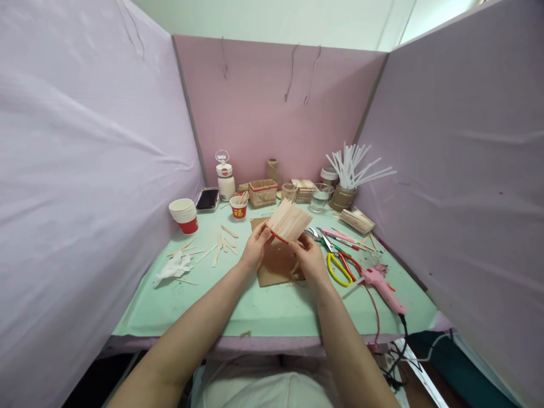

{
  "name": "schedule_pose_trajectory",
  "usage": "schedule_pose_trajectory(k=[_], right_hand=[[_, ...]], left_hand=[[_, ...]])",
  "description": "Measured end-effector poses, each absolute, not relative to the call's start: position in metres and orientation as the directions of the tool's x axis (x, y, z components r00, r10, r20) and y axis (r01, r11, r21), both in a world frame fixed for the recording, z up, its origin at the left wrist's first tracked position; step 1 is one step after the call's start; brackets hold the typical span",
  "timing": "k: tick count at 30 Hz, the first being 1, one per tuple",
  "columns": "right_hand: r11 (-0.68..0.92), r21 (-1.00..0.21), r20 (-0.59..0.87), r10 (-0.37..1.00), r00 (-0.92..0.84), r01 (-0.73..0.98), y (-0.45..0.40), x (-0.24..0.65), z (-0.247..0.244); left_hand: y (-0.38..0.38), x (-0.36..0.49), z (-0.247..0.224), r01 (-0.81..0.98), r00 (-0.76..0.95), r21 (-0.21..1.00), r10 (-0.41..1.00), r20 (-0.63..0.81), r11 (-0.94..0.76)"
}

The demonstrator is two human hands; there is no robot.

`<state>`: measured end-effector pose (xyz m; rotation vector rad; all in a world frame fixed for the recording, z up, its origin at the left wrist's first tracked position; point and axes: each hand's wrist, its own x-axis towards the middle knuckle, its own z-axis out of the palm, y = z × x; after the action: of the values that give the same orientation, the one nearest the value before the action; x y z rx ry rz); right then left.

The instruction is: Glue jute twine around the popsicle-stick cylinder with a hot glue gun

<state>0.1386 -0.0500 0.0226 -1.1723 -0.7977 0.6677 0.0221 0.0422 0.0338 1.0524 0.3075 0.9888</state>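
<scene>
Between my two hands, a panel of wooden craft sticks (289, 220) is held tilted above the table, with a red strip along its near edge. My left hand (256, 247) pinches its left corner. At the near right corner, the fingers of my right hand (309, 258) close on the same panel. Underneath lies a brown cardboard sheet (272, 271), partly hidden by the panel and my hands. A bit of twine (294, 273) rests on the cardboard beside my right hand.
Scissors with yellow handles (339, 269), red-handled pliers (349, 265) and a pink glue gun (385, 289) with its cord lie at right. Loose sticks (221, 245), a crumpled tissue (173, 267) and stacked paper cups (184, 214) are at left. A woven basket (262, 194) stands behind.
</scene>
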Motion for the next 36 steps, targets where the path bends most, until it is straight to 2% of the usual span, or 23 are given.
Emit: schedule_pose_trajectory(k=[5,18,23,27,30,36], right_hand=[[0.266,-0.962,0.172,0.777,0.605,-0.068,-0.050,0.134,0.026],[0.288,-0.955,0.188,0.776,0.602,-0.074,-0.050,0.127,0.030],[0.303,-0.950,0.198,0.765,0.612,-0.071,-0.051,0.126,0.029],[0.318,-0.947,0.233,0.769,0.595,-0.039,-0.050,0.124,0.027],[0.302,-0.953,0.230,0.766,0.600,-0.020,-0.051,0.121,0.025],[0.278,-0.938,0.346,0.719,0.603,0.207,-0.063,0.111,0.033]], left_hand=[[0.033,0.020,0.038,-0.485,0.610,0.874,0.716,0.341,-0.003],[0.036,0.018,0.036,-0.445,0.566,0.894,0.758,0.325,-0.051],[0.036,0.019,0.032,-0.459,0.583,0.888,0.747,0.318,-0.021],[0.035,0.020,0.031,-0.455,0.542,0.890,0.792,0.282,-0.006],[0.037,0.019,0.034,-0.489,0.523,0.869,0.821,0.229,0.069],[0.047,0.011,0.047,-0.629,0.549,0.748,0.802,0.236,0.211]])
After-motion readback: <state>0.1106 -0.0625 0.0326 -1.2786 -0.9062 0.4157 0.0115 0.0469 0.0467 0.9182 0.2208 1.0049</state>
